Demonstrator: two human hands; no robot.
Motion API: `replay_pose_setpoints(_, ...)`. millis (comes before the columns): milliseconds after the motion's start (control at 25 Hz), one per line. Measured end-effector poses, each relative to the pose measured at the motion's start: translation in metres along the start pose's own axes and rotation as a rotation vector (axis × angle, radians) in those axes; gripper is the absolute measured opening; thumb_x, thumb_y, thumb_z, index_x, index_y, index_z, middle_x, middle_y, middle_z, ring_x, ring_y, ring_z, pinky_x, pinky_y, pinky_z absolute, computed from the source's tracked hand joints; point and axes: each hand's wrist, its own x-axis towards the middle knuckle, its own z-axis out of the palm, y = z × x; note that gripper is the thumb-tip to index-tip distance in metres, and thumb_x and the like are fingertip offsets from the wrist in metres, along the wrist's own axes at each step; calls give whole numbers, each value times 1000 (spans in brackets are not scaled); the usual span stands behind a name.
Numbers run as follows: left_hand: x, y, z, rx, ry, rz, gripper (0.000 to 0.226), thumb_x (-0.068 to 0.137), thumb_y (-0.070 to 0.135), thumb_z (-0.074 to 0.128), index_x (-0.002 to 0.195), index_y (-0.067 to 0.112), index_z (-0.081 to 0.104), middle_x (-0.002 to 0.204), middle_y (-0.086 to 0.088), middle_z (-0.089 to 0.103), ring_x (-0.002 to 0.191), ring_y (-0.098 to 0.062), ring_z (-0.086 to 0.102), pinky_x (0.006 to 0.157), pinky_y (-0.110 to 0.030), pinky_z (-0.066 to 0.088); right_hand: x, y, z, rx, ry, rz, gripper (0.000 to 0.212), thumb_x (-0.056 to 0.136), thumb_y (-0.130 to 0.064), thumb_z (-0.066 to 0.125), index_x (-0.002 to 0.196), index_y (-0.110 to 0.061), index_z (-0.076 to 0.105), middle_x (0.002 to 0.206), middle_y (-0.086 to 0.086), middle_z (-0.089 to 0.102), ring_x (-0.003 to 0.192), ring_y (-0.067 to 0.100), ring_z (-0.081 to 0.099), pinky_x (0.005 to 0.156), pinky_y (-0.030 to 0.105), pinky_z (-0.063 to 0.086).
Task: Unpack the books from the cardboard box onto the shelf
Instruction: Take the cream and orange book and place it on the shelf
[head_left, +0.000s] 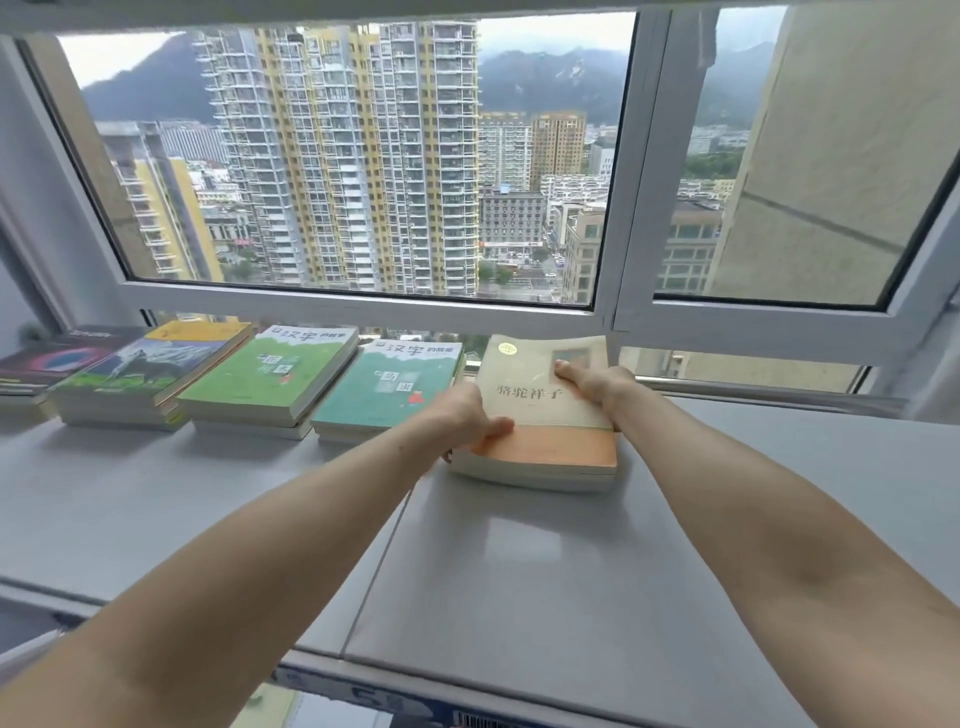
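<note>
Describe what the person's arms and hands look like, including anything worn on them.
Both forearms are bare as far as the frame shows, with no sleeves in view. The left hand and the right hand wear no gloves. No watch, bracelet or ring is visible on the parts that show. No markings or tattoos can be made out.

arms: two, bare to the frame edge | sleeves: none visible | hands (467, 415): bare, ungloved
</note>
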Motion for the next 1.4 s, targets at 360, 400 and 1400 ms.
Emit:
replay_pose_setpoints(360, 10, 5, 2, 48, 42, -39, 51, 77, 51, 79, 95, 17, 46, 91, -2, 53, 88, -26, 59, 75, -34, 55, -2, -10, 0, -498, 70, -73, 100, 68, -77, 65, 138, -7, 50, 138, 13, 53, 118, 33, 59, 96, 42, 52)
replay_pose_setpoints(400, 11, 4, 1, 65, 48, -39, 51, 76, 53, 78, 94, 17, 46, 94, -2, 55, 95, -28, 60, 86, -39, 55, -5, -12, -1, -586, 87, -92, 99, 70, -80, 61, 137, -9, 51, 138, 13, 53, 118, 33, 60, 96, 41, 52)
replay_pose_setpoints(1400, -154, 211, 120, 513, 19, 1315, 47, 83, 45, 69, 118, 14, 60, 115, -4, 61, 100, -28, 62, 72, -34, 50, -303, 212, -232, -1364, 431, -54, 40, 88, -35, 63, 118, -10, 54, 126, 8, 50, 118, 27, 46, 91, 39, 41)
